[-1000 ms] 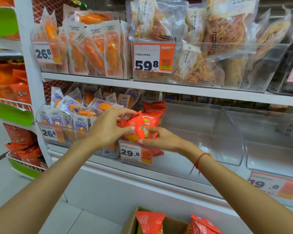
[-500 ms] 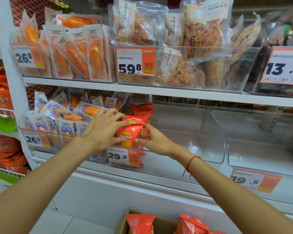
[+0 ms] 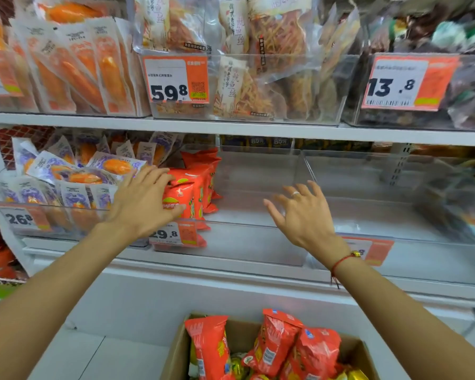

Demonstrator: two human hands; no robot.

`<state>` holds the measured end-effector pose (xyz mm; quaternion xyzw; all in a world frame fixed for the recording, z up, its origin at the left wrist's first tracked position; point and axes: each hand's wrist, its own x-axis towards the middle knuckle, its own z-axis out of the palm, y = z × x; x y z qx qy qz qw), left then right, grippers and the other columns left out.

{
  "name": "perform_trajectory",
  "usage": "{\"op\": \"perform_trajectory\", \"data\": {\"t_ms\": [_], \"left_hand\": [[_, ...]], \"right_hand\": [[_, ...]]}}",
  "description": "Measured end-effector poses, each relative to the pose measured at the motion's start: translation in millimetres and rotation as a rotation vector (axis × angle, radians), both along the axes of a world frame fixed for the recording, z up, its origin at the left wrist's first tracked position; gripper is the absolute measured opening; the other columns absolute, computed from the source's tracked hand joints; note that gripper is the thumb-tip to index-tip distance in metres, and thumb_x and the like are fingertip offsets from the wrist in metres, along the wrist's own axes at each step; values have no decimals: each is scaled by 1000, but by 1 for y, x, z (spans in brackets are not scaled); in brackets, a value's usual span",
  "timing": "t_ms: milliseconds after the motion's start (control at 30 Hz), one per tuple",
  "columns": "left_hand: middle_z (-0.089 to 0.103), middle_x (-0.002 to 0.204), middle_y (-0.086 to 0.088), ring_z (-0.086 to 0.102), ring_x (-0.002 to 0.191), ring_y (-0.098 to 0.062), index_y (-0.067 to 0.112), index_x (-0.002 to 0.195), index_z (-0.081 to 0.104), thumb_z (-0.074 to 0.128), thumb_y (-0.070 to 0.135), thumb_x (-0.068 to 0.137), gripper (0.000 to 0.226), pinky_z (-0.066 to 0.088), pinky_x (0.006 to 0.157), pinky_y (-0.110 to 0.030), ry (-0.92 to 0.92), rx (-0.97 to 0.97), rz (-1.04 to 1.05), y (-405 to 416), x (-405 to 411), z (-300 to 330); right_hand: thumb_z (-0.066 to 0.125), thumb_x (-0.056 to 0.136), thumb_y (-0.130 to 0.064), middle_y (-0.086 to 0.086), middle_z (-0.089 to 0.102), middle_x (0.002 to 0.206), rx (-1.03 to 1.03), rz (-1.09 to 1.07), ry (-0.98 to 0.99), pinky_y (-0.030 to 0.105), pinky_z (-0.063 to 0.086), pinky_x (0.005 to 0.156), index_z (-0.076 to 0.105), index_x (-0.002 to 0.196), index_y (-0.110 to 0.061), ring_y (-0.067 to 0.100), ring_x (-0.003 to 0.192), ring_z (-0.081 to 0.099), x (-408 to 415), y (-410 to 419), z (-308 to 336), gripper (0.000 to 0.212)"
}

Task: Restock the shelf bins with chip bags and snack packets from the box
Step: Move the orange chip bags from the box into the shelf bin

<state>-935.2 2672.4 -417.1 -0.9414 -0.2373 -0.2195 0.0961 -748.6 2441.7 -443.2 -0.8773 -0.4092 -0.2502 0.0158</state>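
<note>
A row of red-orange foil chip bags is standing upright at the left end of a clear plastic shelf bin on the lower white shelf, behind an orange-and-white price tag reading 29.8 on the bin's front edge. The left hand is lying flat against the front bag, its fingers spread across the top of the bag and the thumb touching its lower face; it is pressing rather than gripping. The right hand is hanging in the air above the bare right part of the same bin, fingers splayed and released, grasping nothing; it is wearing a ring, and a red string bracelet is circling the wrist. Just left of the bin, a neighbouring clear bin is holding white-and-purple snack packets. Below the shelf's front edge, an open brown cardboard box is holding more red chip bags. On the upper shelf, clear pouches of shredded snacks are sitting behind a 59.8 tag.
</note>
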Motion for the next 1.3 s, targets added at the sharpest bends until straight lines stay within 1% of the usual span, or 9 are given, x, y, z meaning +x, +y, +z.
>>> {"op": "perform_trajectory", "data": {"t_ms": [167,333,533,700,800,933,1067,1133,1300], "left_hand": [[53,134,2,44,125,-20,26,139,39,53,64,81,70,26,109,-37,89,-20,16,-10,19,1],[52,133,5,46,126,-19,31,140,38,50,64,84,66,30,107,-39,61,-86,39,5,1,-3],[54,131,4,44,125,-19,26,133,45,56,66,76,71,23,110,-38,139,-33,40,-3,23,8],[52,137,0,44,127,-21,24,135,48,43,65,74,74,35,102,-38,-1,-14,-82,-10,56,23],[38,148,-3,36,134,-26,27,145,33,51,53,85,67,35,106,-38,118,-12,-48,1,87,31],[8,160,1,17,144,-27,32,151,8,54,51,85,83,23,115,-39,313,-126,31,13,123,22],[27,154,-4,38,134,-29,31,150,13,57,26,85,79,39,104,-39,306,-155,7,22,118,10],[35,151,-5,44,129,-31,31,149,19,60,25,81,79,43,100,-40,266,-136,-20,33,110,6],[35,151,-2,41,132,-28,29,148,24,65,34,79,80,41,103,-41,228,-160,-56,32,102,8]], "right_hand": [[13,92,-62,4,70,105,27,5,0,41,30,103,73,101,-24,25,98,62,0,0,-2,72],[21,93,-58,7,72,92,52,-24,-26,38,29,96,76,90,-21,27,85,64,3,0,-5,67],[24,94,-50,7,71,100,78,-26,-28,39,33,99,74,98,-19,26,92,63,3,2,-8,58],[26,94,-48,7,71,104,120,-36,-42,38,27,102,74,100,-19,26,96,63,4,3,-12,56],[25,95,-48,8,71,106,126,-37,-37,38,26,104,75,100,-19,25,98,64,3,3,-13,57],[24,95,-49,7,71,107,129,-31,-56,38,26,105,74,100,-21,24,96,64,4,4,-14,58],[22,96,-49,7,71,107,124,-26,-71,39,28,105,74,100,-21,25,95,64,6,5,-16,59],[22,97,-48,7,71,106,129,-24,-83,39,27,105,74,99,-21,25,93,64,6,4,-16,59],[22,97,-47,6,72,103,129,-16,-88,38,26,106,74,99,-21,25,92,65,5,3,-15,58]]}}
